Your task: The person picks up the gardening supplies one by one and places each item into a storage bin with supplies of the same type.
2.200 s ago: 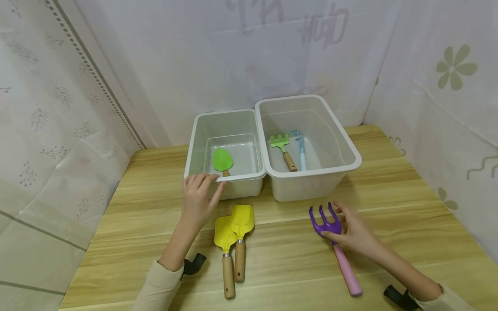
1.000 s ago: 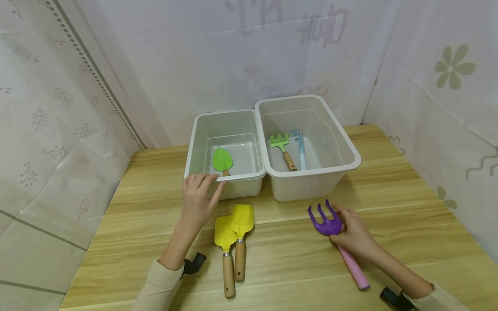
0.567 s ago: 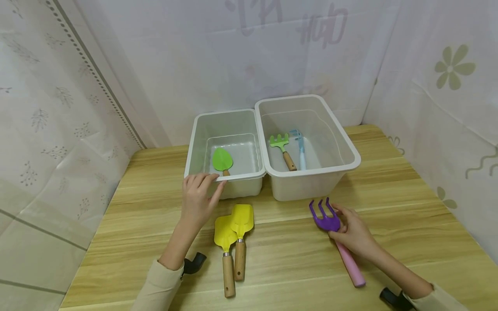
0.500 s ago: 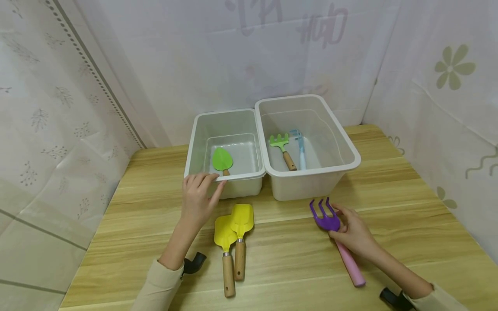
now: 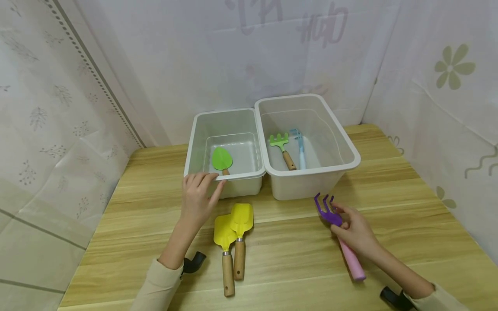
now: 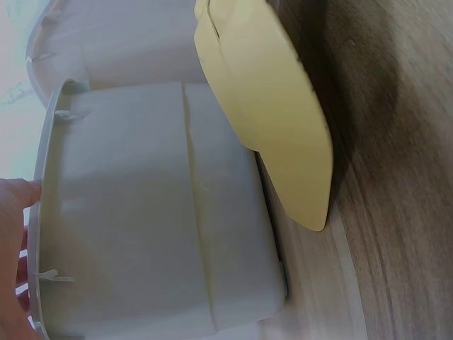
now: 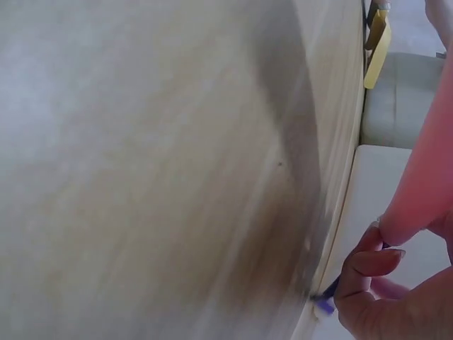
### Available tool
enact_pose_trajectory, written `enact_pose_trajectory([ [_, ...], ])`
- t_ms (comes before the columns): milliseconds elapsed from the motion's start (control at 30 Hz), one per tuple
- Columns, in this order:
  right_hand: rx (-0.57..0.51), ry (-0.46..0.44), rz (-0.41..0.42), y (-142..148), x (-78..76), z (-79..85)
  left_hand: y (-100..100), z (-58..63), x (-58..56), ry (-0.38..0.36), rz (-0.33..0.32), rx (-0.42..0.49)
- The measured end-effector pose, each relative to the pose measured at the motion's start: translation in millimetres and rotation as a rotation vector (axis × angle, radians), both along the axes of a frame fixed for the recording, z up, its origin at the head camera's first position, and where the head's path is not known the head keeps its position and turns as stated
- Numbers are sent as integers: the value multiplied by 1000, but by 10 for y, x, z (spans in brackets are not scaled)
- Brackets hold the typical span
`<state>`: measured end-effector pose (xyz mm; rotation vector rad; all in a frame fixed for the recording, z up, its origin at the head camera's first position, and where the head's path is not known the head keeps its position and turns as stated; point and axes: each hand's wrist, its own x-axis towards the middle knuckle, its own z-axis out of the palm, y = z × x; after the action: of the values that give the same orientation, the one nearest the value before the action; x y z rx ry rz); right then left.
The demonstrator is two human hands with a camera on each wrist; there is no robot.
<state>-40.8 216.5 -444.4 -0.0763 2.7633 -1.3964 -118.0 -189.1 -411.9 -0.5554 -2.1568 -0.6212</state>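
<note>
While fingers of the right hand [image 5: 355, 231] pinch the purple-and-pink hand rake [image 5: 350, 257] over the worktop [image 5: 288, 250] near the bigger tub [image 5: 303, 188], the left hand [image 5: 196, 196] grips the smaller tub [image 5: 245, 176] by its rim. Picking up the rake seems the step, and moving it needs a tight hold. Faint writing on the back cloth [image 5: 175, 52] is hard to read.

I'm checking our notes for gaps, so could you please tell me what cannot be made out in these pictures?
1. Head view: the handle end of the green trowel, hidden by the near wall of the smaller bin.
2. Right wrist view: most of the head of the purple rake, blurred and hidden by the right hand.
3. Left wrist view: handles of the yellow trowels, cut off by the top edge.
</note>
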Motion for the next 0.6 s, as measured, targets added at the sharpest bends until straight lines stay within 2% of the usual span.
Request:
enact_pose_trajectory([
  [333, 10, 76, -12, 19, 5, -12, 3, 2, -1, 2, 0, 7],
  [600, -68, 32, 2, 37, 7, 20, 3, 4, -3, 8, 1, 10],
])
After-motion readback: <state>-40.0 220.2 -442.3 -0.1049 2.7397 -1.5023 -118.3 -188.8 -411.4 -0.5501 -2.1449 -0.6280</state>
